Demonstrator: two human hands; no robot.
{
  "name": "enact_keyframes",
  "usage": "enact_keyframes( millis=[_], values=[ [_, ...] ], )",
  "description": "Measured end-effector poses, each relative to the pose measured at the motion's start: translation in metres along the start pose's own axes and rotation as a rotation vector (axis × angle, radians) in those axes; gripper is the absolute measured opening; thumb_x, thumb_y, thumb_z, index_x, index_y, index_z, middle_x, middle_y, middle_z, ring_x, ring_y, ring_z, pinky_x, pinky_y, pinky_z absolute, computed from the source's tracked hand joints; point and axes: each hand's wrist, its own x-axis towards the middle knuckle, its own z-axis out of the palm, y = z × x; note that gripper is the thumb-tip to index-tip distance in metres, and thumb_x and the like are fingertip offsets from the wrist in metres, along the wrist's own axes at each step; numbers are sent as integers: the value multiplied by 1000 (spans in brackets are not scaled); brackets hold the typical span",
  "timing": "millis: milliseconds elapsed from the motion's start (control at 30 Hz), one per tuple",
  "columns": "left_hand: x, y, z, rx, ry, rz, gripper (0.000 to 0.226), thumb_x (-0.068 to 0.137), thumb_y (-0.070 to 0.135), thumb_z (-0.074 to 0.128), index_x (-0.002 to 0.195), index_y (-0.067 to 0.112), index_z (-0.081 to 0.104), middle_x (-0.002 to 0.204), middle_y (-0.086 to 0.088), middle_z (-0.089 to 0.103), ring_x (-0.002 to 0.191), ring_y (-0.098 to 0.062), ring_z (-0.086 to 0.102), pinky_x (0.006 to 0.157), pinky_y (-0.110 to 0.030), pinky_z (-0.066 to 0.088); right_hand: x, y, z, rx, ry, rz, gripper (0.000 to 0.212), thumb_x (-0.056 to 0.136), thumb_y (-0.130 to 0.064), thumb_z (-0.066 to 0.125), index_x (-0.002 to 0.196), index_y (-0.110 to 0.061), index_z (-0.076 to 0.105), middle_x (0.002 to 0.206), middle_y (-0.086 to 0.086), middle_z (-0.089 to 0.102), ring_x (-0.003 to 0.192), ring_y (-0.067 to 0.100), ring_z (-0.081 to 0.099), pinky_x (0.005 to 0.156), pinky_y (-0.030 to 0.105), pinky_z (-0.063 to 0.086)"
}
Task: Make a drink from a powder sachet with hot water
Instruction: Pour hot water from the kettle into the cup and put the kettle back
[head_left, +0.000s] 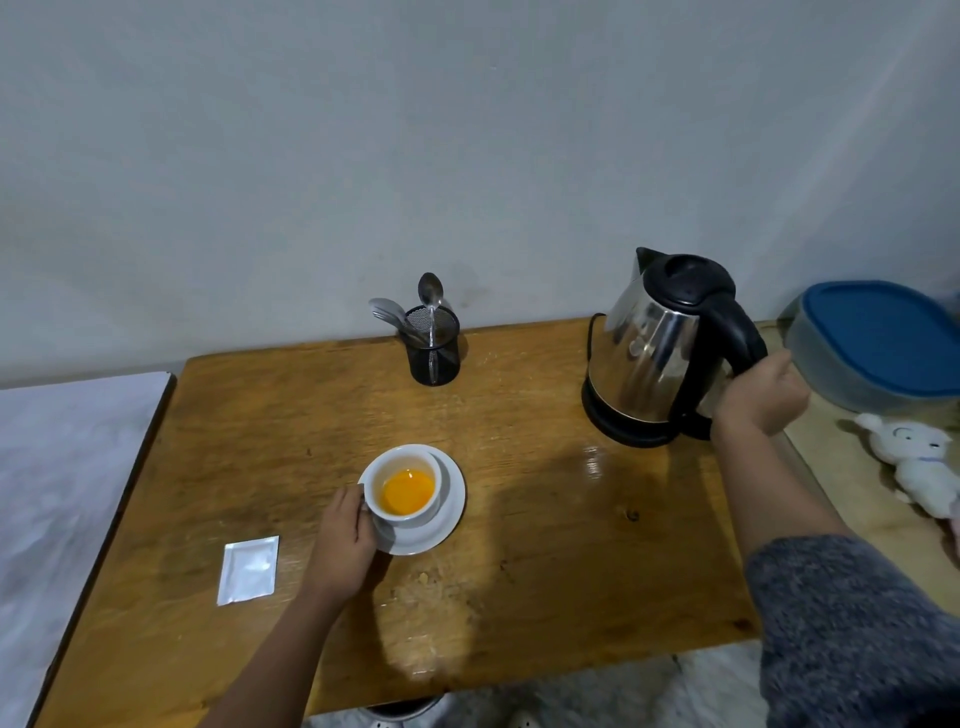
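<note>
Nearest on the table (545, 597) lies the sachet (248, 570), flat, near the left edge and well apart from everything but the left hand (345, 545). That hand is curled against the near-left side of the cup (404, 486), fingers at its wall where the handle seems to be, steadying it on the saucer (449, 512). Orange powder (407, 491) sits in the bottom of the cup, so the sachet is judged already emptied and hot water is the step in hand.

Farther back and to the right, the right hand (761, 397) is closed around the black handle of the kettle (654, 358). The kettle looks tilted on its base (623, 428), though whether it has lifted clear cannot be told. Its spout points up and left, toward the back. The cup lies forward and to the left of the kettle, well apart, so the pour calls for carrying the kettle leftward and toward the person, spout leading over the rim.

At the back stands a mesh holder (434, 351) with spoons (430, 293), likely needed for stirring.
</note>
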Motion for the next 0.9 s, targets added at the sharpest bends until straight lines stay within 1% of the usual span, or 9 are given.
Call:
enact_keyframes(
  millis=[100,167,233,533,633,700,900],
  values=[
    [-1,0,-1,-4,-6,-2,24,95,13,42,116,19,51,106,3,51,100,-14,49,85,-29,38,1,4,-1,-5,4,12,43,91,-22,39,48,-19,36,49,-1,35,43,10,32,41,21,25],
    [-3,-2,-3,1,-9,-8,24,95,13,42,117,19,51,107,4,50,100,-13,49,85,-29,38,0,8,-3,19,8,18,41,89,-24,39,49,-20,38,50,-1,39,44,12,37,48,27,30],
    [-3,-2,-4,4,-9,-14,26,95,14,42,119,17,51,108,4,50,101,-12,48,86,-28,38,0,11,-5,24,8,18,39,88,-24,39,49,-21,39,50,0,41,46,14,40,52,30,32],
    [-2,-6,-3,19,-10,-34,27,96,16,42,121,17,51,109,4,51,103,-14,48,88,-31,40,6,12,-12,3,4,-11,42,90,-18,39,49,-18,35,50,0,38,44,13,35,47,27,27],
    [-2,-5,-2,20,1,-41,26,96,16,42,120,17,51,109,3,51,103,-14,48,88,-31,41,6,7,-7,-34,-26,-44,43,91,-17,39,48,-18,34,50,0,34,44,11,30,41,19,23],
    [-3,-4,-2,16,7,-40,26,95,16,43,120,17,51,109,3,51,102,-14,49,87,-31,41,6,3,-3,-47,-33,-55,44,92,-16,39,49,-17,33,50,0,32,43,11,29,37,17,21],
    [-5,0,-2,10,21,-26,24,95,14,42,118,16,52,106,4,50,101,-14,49,85,-30,39,10,-1,6,-55,-73,-65,43,93,-17,38,51,-18,35,52,-1,36,46,9,34,44,19,27]
  ],
)
